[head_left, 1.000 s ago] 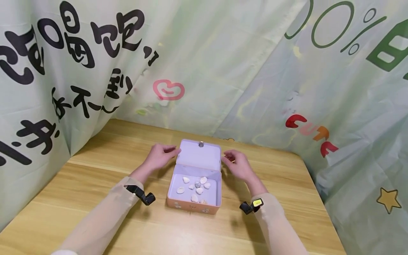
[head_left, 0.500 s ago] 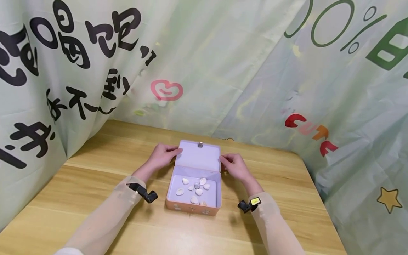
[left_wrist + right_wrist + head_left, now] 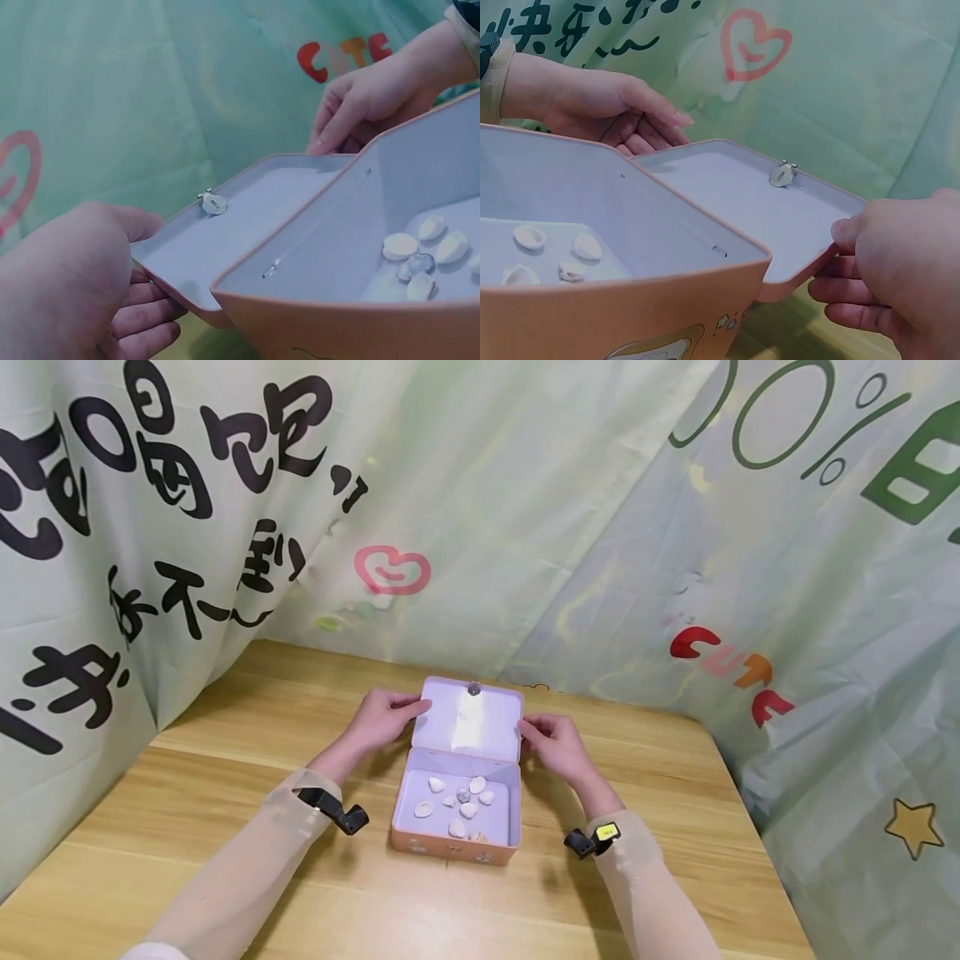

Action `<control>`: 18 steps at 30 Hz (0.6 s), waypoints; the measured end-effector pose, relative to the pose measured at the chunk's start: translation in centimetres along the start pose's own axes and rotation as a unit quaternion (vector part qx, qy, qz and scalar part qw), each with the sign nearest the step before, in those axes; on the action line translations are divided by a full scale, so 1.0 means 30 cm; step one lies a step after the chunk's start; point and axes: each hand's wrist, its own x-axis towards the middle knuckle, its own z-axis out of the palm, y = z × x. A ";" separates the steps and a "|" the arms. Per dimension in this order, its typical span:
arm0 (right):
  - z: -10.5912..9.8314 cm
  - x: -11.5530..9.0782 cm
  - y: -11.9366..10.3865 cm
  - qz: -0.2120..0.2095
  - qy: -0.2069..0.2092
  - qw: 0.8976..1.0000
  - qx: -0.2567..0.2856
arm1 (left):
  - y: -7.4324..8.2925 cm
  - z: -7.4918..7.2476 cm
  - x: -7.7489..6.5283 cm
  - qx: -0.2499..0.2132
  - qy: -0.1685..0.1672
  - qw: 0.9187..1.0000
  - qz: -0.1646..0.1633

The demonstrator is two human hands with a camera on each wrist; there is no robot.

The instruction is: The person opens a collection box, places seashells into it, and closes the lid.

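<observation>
An orange-pink tin box [image 3: 457,852] with a lilac inside stands on the table, its hinged lid [image 3: 442,718] tipped back. Several pale seashells [image 3: 457,828] lie on its floor, and one rounder grey shell [image 3: 463,795] sits among them. My left hand [image 3: 380,718] pinches the lid's left edge, thumb on the inner face and fingers below. On the opposite edge my right hand [image 3: 558,745] grips the lid the same way; the right wrist view shows its thumb [image 3: 845,231] at the rim. A round metal clasp [image 3: 781,175] hangs at the lid's far edge.
The wooden table [image 3: 652,860] extends around the box on every side. Behind it and at both sides hangs a pale green curtain [image 3: 480,510] with printed letters and drawings. Each wrist wears a small black camera [image 3: 330,808].
Both hands have closed in on the lid and taken its side edges; the right hand was apart from it a second ago. The lid has risen slightly, and light now glints on its inner face.
</observation>
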 end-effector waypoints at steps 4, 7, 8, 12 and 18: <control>-0.008 -0.003 -0.012 -0.020 0.009 1.000 0.000 | 0.016 -0.007 -0.007 -0.007 0.002 1.000 0.008; -0.015 -0.008 -0.024 -0.029 0.012 1.000 0.004 | 0.035 -0.012 -0.015 -0.021 0.004 1.000 0.005; -0.018 -0.009 -0.027 -0.031 0.014 0.999 0.008 | 0.042 -0.014 -0.017 -0.028 0.006 1.000 0.004; -0.028 -0.021 -0.044 -0.042 0.014 0.999 0.022 | 0.064 -0.019 -0.028 -0.038 0.013 0.999 0.007; -0.041 -0.042 -0.071 -0.053 0.017 0.998 0.026 | 0.084 -0.028 -0.049 -0.035 0.031 0.999 0.022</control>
